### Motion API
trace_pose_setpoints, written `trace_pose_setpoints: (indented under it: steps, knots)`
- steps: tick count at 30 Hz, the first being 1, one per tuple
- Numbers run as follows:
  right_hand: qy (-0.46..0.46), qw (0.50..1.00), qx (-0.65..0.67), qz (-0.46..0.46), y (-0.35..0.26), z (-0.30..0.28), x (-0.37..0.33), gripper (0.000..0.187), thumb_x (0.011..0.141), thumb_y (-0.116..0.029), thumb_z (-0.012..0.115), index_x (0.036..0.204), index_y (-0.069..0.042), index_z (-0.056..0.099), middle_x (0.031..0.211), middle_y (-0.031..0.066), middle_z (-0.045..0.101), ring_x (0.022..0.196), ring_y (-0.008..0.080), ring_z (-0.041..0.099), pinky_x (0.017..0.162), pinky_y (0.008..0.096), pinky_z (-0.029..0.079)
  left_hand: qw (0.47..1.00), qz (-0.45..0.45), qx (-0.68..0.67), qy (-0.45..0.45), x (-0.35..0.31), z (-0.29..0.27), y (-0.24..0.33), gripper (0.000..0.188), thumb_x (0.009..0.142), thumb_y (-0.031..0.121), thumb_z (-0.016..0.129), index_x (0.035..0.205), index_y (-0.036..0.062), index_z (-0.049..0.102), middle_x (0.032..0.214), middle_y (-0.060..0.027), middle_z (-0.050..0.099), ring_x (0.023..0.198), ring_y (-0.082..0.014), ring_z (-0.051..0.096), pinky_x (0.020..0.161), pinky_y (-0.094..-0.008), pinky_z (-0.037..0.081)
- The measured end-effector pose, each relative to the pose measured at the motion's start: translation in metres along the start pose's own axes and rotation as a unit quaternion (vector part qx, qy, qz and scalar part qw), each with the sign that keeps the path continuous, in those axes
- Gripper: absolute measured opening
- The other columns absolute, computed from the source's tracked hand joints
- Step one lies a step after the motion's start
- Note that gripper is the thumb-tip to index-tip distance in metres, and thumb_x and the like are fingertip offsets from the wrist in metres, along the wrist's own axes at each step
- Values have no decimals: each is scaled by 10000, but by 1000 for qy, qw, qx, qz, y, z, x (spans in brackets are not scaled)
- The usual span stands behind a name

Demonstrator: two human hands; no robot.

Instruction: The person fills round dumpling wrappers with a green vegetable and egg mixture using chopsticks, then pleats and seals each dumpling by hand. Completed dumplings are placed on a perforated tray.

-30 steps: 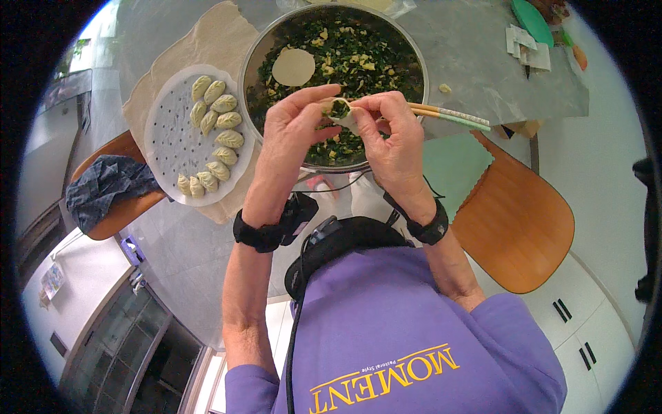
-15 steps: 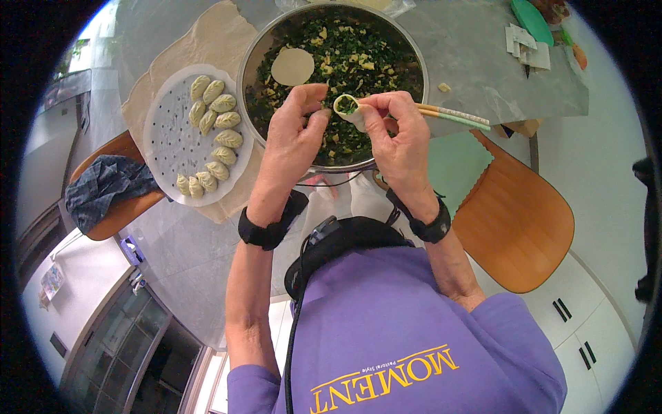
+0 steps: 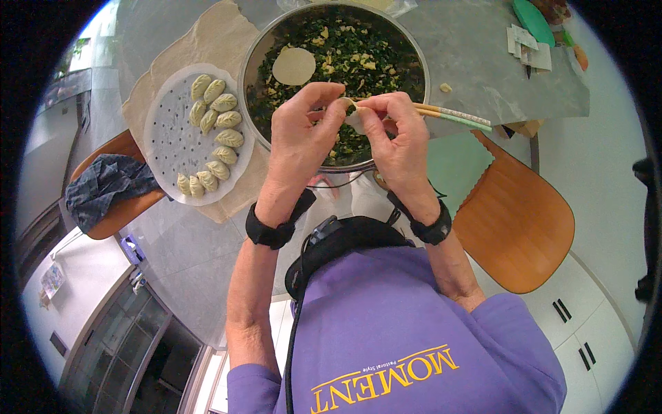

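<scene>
Over the near part of a large metal bowl (image 3: 249, 119) of chopped greens and yellow egg bits (image 3: 345, 52), my two hands meet at a partly folded dumpling (image 3: 353, 119). My right hand (image 3: 400, 134) pinches it from the right, thumb and fingertips pressed on the dough. The thumb and index finger of my left hand (image 3: 303, 134) are closed at its upper left edge. Fingers cover much of the dumpling. A pair of chopsticks (image 3: 455, 117) pokes out to the right beyond my right hand. One round dough wrapper (image 3: 294, 66) lies flat on the filling.
Left of the bowl, several pleated dumplings (image 3: 228, 120) sit on a round perforated white liner (image 3: 165, 141) over a beige cloth (image 3: 200, 41). Wooden chairs (image 3: 520, 221) flank the grey table (image 3: 476, 69). Paper packets (image 3: 531, 52) and a green lid (image 3: 532, 21) lie at far right.
My left hand has moved right and its fingertips now reach the dumpling. The wrapper's open mouth, with filling showing before, is now mostly hidden. My right hand has barely shifted.
</scene>
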State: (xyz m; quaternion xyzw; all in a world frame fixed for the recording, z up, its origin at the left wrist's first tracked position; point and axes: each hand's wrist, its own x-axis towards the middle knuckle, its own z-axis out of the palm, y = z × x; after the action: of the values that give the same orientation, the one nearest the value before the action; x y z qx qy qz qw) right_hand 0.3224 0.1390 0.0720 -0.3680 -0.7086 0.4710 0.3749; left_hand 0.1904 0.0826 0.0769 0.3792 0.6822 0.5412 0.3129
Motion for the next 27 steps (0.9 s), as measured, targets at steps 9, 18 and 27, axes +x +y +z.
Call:
trace_pose_setpoints:
  steps: [9,18,27]
  knots:
    - [8,999,28,24,2,-4,3,76,891,-76,653,932,-18,627,864,71,581,709,155,590,631,269,485,977,-68,197,-42,-3,-14,-7,160,912,96,575,986,30,702,773,-69,688,729,-132,668,672,-280,525]
    - [-1,995,70,72,-1,3,3,84,899,-88,654,934,-15,631,873,58,591,727,144,598,643,262,491,879,-262,-377,-125,-4,-11,-2,400,990,201,455,1324,-12,512,1221,-122,610,1079,-221,628,937,-408,532]
    - [-16,997,59,48,-3,4,2,75,900,-81,651,930,-16,626,882,69,590,739,156,613,642,274,500,914,-242,-309,-102,-4,-10,3,257,926,127,578,1142,0,639,1011,-77,663,905,-140,658,814,-308,583]
